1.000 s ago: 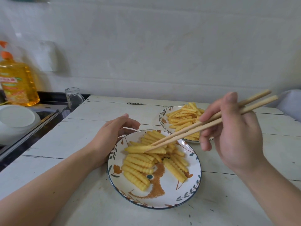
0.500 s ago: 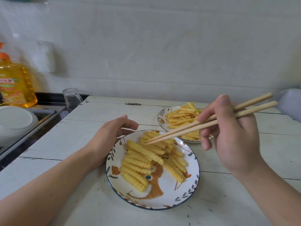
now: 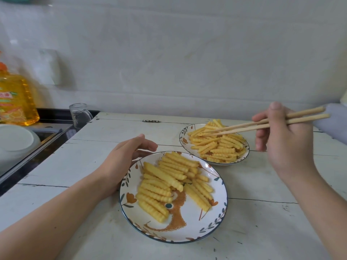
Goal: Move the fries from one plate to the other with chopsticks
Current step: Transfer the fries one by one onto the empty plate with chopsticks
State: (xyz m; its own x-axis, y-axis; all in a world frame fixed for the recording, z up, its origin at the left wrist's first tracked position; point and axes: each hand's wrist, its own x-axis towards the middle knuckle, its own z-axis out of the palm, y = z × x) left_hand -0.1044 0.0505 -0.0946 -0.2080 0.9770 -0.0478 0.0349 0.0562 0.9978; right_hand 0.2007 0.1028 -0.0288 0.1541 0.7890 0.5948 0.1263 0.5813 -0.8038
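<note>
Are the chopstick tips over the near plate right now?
No, the chopsticks in the right hand reach with their tips over the fries on the far plate, not the near plate.

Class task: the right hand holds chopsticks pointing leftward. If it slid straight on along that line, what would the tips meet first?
Probably the fries piled on the far plate: the chopsticks in the right hand already have their tips at that pile, though depth is unclear.

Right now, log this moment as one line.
right hand: holds wooden chopsticks | tips: over far fries plate | left hand: beside near plate
</note>
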